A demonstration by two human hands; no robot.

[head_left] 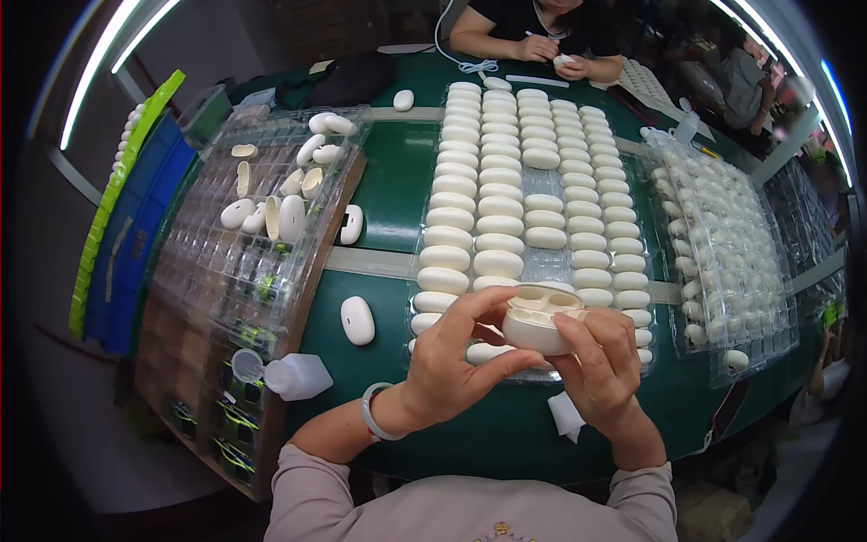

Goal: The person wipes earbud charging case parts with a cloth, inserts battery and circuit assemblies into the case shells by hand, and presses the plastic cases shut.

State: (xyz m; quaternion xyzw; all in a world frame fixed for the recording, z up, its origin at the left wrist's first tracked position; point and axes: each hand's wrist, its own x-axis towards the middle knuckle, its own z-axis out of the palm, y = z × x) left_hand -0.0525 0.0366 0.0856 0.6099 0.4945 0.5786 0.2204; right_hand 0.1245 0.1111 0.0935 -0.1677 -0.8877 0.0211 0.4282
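White, its lid raised, a case (533,336) is gripped above a clear tray (546,264) between the left hand's (452,359) widely curved fingers and the right hand's (601,366) pinching ones, some tips hidden. Across the tabletop (396,312), a co-worker's (587,27) head is cut off.

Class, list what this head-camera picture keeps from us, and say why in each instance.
1. Head view: part of the open white case, covered by the right hand.
2. Head view: part of the central tray's near end, behind the left hand.
3. Head view: the co-worker's small white piece, too small to identify.
4. Head view: the co-worker's upper head, cut off by the top edge.
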